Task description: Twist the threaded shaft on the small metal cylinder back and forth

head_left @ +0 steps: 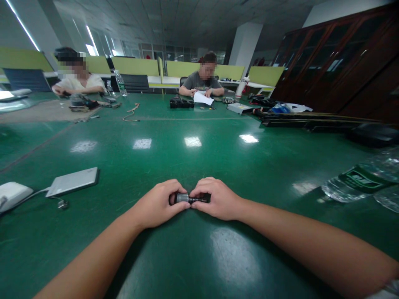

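Note:
Just above the green tabletop (193, 162), both my hands meet around a small cylindrical object. My left hand (160, 204) has its thumb and fingers closed on the silver-grey cylinder (182, 197). My right hand (220, 198) is closed on the thinner dark shaft (201, 200) at the cylinder's right side. The object lies sideways, and my fingertips hide part of where the two pieces meet. The fingertips of the two hands almost touch.
A white power bank (73, 181) with a cable lies at left beside a white device (14, 195). Plastic bottles (358, 182) lie at right. Black parts (305, 120) line the far right. Two people (202, 83) sit across the table, near a black component (181, 103).

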Tool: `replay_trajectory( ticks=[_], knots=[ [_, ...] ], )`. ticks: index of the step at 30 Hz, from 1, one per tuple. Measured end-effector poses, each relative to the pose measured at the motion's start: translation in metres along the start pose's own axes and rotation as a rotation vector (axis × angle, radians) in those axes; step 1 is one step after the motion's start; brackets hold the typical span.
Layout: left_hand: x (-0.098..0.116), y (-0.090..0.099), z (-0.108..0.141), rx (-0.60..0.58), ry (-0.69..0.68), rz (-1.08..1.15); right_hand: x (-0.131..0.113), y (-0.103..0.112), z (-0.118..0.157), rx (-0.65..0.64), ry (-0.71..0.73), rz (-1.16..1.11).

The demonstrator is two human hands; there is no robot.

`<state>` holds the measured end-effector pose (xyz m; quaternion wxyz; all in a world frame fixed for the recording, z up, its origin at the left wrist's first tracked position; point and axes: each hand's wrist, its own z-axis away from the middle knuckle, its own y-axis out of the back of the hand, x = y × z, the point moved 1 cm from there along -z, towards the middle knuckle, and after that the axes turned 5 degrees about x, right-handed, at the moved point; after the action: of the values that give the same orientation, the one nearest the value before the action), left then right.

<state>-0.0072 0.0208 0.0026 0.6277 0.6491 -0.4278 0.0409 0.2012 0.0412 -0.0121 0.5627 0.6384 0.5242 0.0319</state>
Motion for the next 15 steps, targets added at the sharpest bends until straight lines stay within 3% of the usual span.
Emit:
replay_trajectory(
  ticks=[15],
  knots=[
    [0.0010,0.0016,-0.0024,-0.012,0.018,0.002,-0.0012,0.0045,-0.0007,0.008,0.007,0.011]
  ],
)
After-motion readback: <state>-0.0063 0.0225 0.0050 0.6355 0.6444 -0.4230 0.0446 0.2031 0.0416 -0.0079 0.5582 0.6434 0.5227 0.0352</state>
